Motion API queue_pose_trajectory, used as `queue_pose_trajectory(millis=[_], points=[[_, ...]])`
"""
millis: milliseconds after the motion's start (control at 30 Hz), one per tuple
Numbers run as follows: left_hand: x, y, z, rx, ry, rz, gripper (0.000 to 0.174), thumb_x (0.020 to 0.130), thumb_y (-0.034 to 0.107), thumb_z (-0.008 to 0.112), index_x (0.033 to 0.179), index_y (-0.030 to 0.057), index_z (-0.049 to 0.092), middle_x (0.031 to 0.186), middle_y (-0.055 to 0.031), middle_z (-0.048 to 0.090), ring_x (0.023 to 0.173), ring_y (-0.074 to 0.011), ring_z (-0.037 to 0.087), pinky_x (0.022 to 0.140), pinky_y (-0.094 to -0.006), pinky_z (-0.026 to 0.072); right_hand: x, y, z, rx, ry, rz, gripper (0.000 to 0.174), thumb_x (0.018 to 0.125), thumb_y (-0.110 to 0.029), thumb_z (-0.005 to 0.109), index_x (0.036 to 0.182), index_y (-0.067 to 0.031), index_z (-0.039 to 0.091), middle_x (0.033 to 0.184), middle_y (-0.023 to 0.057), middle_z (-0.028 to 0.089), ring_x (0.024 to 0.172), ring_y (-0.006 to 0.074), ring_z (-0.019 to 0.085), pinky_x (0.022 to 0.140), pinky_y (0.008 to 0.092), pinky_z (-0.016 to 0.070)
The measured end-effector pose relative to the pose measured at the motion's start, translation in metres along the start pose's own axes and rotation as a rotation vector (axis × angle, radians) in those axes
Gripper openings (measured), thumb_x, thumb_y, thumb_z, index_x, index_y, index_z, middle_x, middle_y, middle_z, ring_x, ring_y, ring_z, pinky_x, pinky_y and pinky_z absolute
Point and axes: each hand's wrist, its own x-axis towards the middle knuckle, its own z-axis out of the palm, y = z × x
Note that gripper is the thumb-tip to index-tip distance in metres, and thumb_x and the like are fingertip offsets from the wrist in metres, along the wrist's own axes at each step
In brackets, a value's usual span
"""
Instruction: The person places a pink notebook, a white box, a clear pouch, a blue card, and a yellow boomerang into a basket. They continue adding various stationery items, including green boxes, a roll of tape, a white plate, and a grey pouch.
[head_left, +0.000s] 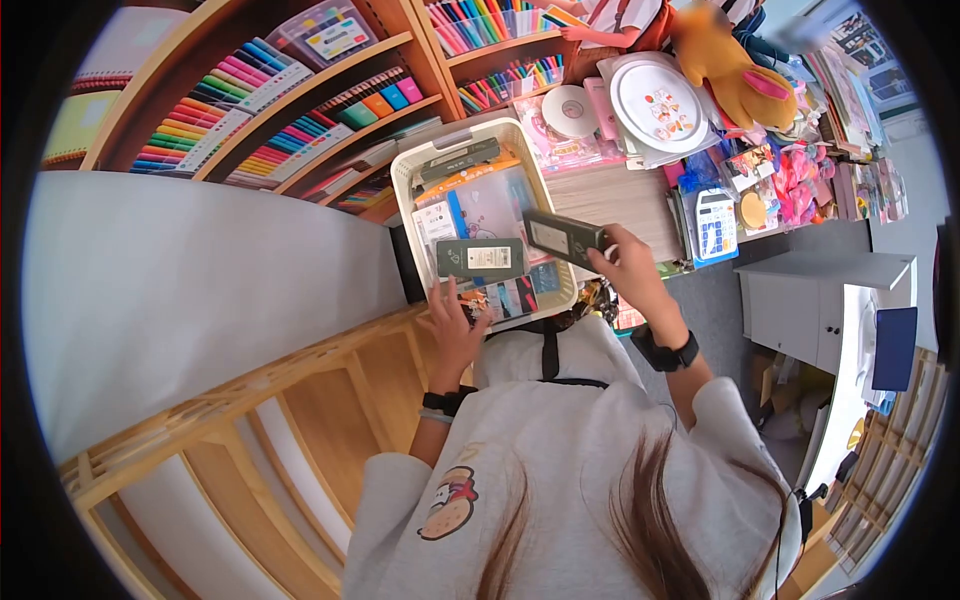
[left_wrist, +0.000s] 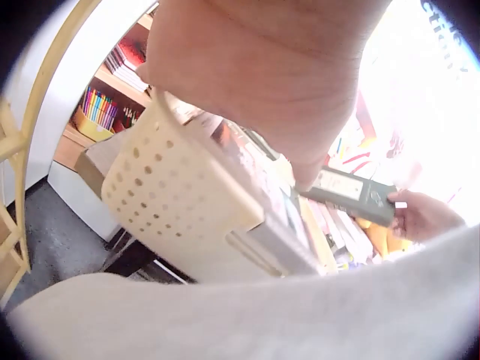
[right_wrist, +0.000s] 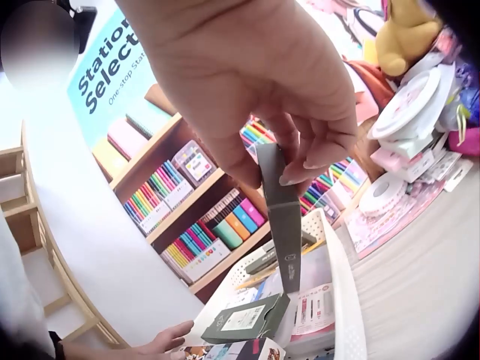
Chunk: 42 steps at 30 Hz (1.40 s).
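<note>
My right hand pinches one end of a slim dark green box between thumb and fingers. In the right wrist view this box is seen edge-on, tilted over a cream plastic basket. A second dark green box with a white label lies on the basket's contents. Beside it, at the near rim, is my left hand, its fingers extended and their tips at the box's lower edge. A third dark green box lies at the far end, near a clear pouch with a blue edge.
Shelves of coloured pens rise behind the basket. On the counter to the right are a tape roll, a round white lid, a plush toy and a calculator. A wooden rack stands at the left.
</note>
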Motion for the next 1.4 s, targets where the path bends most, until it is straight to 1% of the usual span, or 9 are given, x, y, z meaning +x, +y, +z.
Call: queue_pose_trajectory(millis=[167,267,333,400,600,767,867,1067,1400], points=[[0.034,0.051,-0.04,0.211,0.017,0.113,0.06,0.075,0.011,0.056,0.13,0.0173,0.033,0.137,-0.0097,0.019,0.127,-0.0349,0.016,0.089,-0.0699,0.0123,-0.028,0.019,-0.002,0.038,0.023,0.053,0.033,0.073,-0.013,0.063,0.099,0.0033,0.051,0.07,0.0159,0.058,0.056,0.0259,0.057,0.053,0.0333,0.045],[0.058,0.052,-0.035,0.293,-0.038,0.195,0.064,0.07,0.005,0.059,0.128,0.0183,0.035,0.136,-0.0087,0.023,0.127,-0.0327,0.02,0.091,-0.0682,0.0138,-0.039,0.017,0.01,0.012,0.045,0.057,0.039,0.073,-0.011,0.062,0.106,0.0021,0.047,0.07,0.0163,0.057,0.056,0.0283,0.057,0.054,0.0347,0.045],[0.071,0.037,-0.021,0.33,-0.067,0.218,0.066,0.068,0.005,0.061,0.128,0.019,0.035,0.134,-0.0065,0.026,0.126,-0.0309,0.021,0.092,-0.0673,0.0132,-0.047,0.017,0.012,0.032,0.027,0.041,0.048,0.073,-0.009,0.061,0.116,-0.0008,0.041,0.069,0.0167,0.057,0.057,0.0299,0.056,0.055,0.0358,0.045],[0.076,0.028,-0.018,0.375,-0.1,0.25,0.068,0.067,0.005,0.063,0.128,0.0196,0.035,0.133,-0.0044,0.029,0.125,-0.0292,0.023,0.093,-0.0664,0.0125,-0.053,0.017,0.011,0.105,-0.065,0.05,0.057,0.073,-0.007,0.061,0.124,-0.0082,0.037,0.064,0.0098,0.055,0.054,0.0209,0.055,0.051,0.0307,0.0435],[0.076,0.039,-0.043,0.206,-0.086,0.102,0.065,0.06,0.015,0.071,0.119,0.0165,0.043,0.113,-0.0022,0.045,0.109,-0.022,0.043,0.094,-0.0644,0.015,-0.055,0.011,-0.006,0.207,-0.102,0.115,0.035,0.078,-0.002,0.053,0.113,-0.006,0.051,0.069,0.0083,0.056,0.053,0.0101,0.057,0.049,0.0233,0.0467],[0.072,0.033,-0.05,-0.157,0.216,-0.053,0.061,0.066,0.031,0.07,0.115,0.0054,0.044,0.103,-0.0163,0.043,0.095,-0.034,0.048,0.082,-0.0384,0.0403,-0.038,0.023,0.024,0.641,-0.077,0.173,0.029,0.083,-0.003,0.05,0.113,-0.0041,0.049,0.075,0.0075,0.057,0.065,0.0117,0.061,0.056,0.0223,0.0492],[0.069,0.04,-0.052,-0.227,0.251,-0.202,0.063,0.07,0.038,0.067,0.114,-0.0002,0.044,0.104,-0.0199,0.045,0.098,-0.032,0.046,0.084,-0.0371,0.0386,-0.022,0.018,0.056,0.861,-0.043,0.185,0.031,0.084,-0.004,0.05,0.114,-0.0035,0.046,0.078,0.0084,0.059,0.071,0.0125,0.061,0.061,0.0226,0.0496],[0.072,0.033,-0.012,-0.307,0.281,-0.275,0.067,0.073,0.033,0.065,0.119,-0.0056,0.035,0.113,-0.0246,0.033,0.103,-0.0382,0.04,0.09,-0.0388,0.0339,-0.017,0.052,0.083,0.46,-0.404,0.244,0.036,0.085,-0.014,0.052,0.118,-0.0027,0.044,0.086,0.0104,0.059,0.077,0.0143,0.06,0.066,0.0258,0.0483],[0.059,0.034,0.02,-0.1,0.083,0.159,0.049,0.072,0.023,0.063,0.114,0.0028,0.045,0.119,-0.0202,0.037,0.11,-0.0373,0.036,0.093,-0.0446,0.0288,-0.02,0.078,0.058,0.635,-0.209,0.353,0.027,0.082,-0.015,0.053,0.105,-0.0002,0.052,0.077,0.0088,0.061,0.072,0.0134,0.06,0.064,0.0243,0.0477]])
